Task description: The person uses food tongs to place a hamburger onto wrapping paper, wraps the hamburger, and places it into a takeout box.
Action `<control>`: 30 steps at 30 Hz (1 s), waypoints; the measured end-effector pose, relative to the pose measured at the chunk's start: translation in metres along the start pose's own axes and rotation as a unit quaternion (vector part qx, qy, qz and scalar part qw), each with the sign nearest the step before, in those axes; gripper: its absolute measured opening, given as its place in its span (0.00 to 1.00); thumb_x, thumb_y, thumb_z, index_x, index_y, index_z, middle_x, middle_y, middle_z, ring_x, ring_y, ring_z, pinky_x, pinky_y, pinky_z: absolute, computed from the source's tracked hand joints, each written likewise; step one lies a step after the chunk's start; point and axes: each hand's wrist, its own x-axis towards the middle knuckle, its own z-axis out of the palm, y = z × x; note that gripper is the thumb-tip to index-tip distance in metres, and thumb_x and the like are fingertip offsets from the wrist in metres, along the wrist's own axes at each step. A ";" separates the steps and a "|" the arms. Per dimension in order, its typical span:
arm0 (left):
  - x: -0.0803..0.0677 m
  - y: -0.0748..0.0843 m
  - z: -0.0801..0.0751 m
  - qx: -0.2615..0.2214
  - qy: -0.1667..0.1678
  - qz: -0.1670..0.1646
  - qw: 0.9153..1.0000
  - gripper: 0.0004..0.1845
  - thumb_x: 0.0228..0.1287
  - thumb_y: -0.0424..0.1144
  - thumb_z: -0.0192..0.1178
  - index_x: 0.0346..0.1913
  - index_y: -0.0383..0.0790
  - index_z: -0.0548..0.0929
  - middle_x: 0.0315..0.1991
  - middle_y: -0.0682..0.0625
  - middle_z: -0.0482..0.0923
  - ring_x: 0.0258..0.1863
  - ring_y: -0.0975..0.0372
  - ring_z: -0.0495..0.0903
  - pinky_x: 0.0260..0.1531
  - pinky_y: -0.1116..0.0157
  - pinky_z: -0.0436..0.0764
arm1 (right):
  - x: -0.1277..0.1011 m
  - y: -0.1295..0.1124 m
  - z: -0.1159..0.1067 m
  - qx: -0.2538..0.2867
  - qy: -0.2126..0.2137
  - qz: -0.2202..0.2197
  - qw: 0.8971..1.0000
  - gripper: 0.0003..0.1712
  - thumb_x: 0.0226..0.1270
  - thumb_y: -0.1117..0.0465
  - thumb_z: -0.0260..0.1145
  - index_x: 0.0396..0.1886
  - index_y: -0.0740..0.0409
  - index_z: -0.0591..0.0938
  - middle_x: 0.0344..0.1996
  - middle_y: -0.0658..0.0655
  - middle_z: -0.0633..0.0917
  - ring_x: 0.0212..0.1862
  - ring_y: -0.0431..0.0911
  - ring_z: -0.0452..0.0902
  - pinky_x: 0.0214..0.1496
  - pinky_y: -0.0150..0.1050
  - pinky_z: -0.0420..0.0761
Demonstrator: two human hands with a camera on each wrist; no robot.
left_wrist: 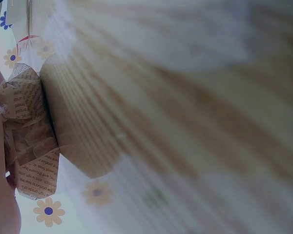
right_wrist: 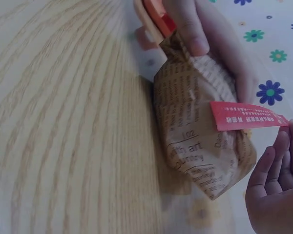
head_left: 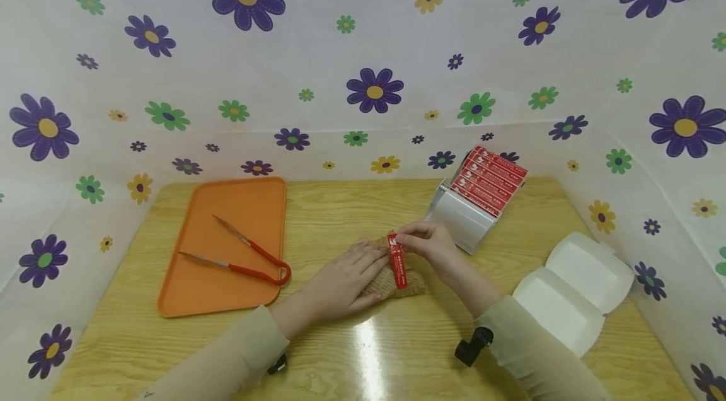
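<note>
Overhead, floral sheeting [head_left: 363,41] walls the wooden table [head_left: 340,350].

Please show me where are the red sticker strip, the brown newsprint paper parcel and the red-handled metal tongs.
Red sticker strip [head_left: 397,260]: head view, middle of the strip.
Brown newsprint paper parcel [right_wrist: 198,126]: right wrist view, printed side face.
Red-handled metal tongs [head_left: 256,262]: head view, red handle, near the bend.
</note>
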 end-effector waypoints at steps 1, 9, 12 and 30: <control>0.000 0.000 0.000 0.000 0.000 0.000 1.000 0.41 0.81 0.60 0.51 0.83 0.36 0.61 0.82 0.43 0.64 0.83 0.51 0.63 0.86 0.52 0.57 | 0.001 0.001 0.000 -0.007 0.002 -0.002 1.000 0.12 0.74 0.70 0.65 0.37 0.50 0.90 0.35 0.39 0.89 0.41 0.34 0.86 0.51 0.29 0.87; 0.000 0.000 0.002 0.011 0.003 0.006 1.000 0.40 0.81 0.60 0.51 0.82 0.36 0.63 0.82 0.42 0.65 0.83 0.51 0.63 0.86 0.52 0.59 | 0.005 0.007 0.001 -0.038 0.010 -0.010 0.999 0.13 0.73 0.71 0.66 0.51 0.79 0.83 0.35 0.39 0.88 0.42 0.34 0.84 0.50 0.28 0.86; -0.001 0.000 0.003 0.002 0.001 0.001 1.000 0.40 0.81 0.60 0.51 0.82 0.36 0.62 0.82 0.42 0.63 0.83 0.51 0.62 0.86 0.52 0.57 | 0.007 0.008 0.002 -0.049 0.006 -0.016 0.999 0.17 0.72 0.72 0.68 0.54 0.82 0.80 0.36 0.40 0.88 0.42 0.34 0.84 0.50 0.28 0.86; 0.000 0.001 0.003 0.026 -0.022 -0.003 0.999 0.39 0.82 0.62 0.48 0.83 0.41 0.62 0.79 0.44 0.65 0.83 0.52 0.63 0.88 0.54 0.50 | 0.013 0.018 0.008 -0.108 -0.001 -0.038 0.993 0.15 0.69 0.73 0.70 0.51 0.81 0.82 0.35 0.50 0.90 0.34 0.34 0.83 0.40 0.27 0.85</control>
